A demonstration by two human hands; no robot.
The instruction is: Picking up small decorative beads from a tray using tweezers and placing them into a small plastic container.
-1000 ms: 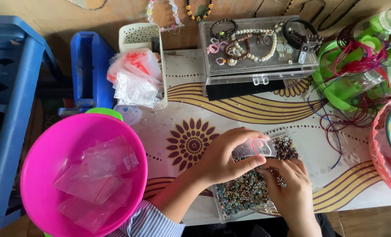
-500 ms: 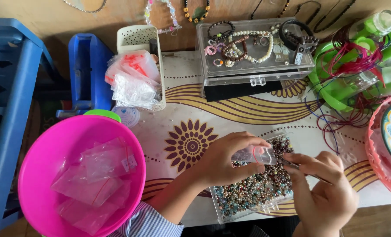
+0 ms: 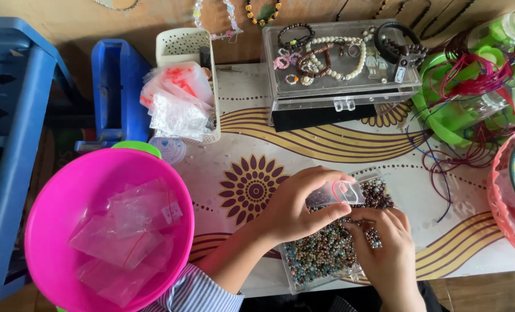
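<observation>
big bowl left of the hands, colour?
Bright pink. The bowl holds clear zip bags with red seal strips; the head view shows it plainly.

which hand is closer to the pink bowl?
Left. The left hand holds a small clear bag over the bead tray, on the side toward the pink bowl. The right hand rests in the beads, farther from it.

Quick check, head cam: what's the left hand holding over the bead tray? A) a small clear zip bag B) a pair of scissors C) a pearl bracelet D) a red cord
A: the left hand pinches a small clear zip bag open above the bead tray, while the right hand rests in the beads.
</observation>
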